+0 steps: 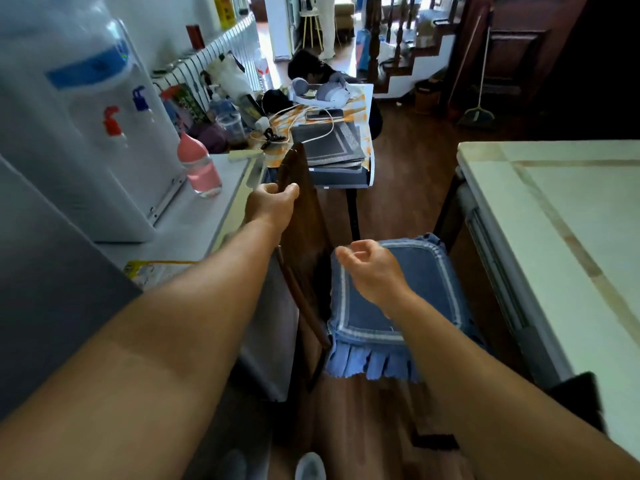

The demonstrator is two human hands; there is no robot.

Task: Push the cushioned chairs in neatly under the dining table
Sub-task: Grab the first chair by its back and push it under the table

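A dark wooden chair (304, 216) with a blue frilled seat cushion (426, 271) stands on the wooden floor, its seat facing the pale dining table (554, 216) at the right. My left hand (270, 206) grips the top of the chair's backrest. My right hand (374, 271) hovers over the cushion with its fingers loosely curled and nothing in them. The chair's front edge sits close to the table's side. Its legs are mostly hidden.
A white counter (194, 216) with a water dispenser (79, 126) and a pink bottle (199, 168) runs along the left, close behind the chair. A cluttered small table (363, 98) with mats, cables and headphones stands ahead. A broom (478, 112) leans far right.
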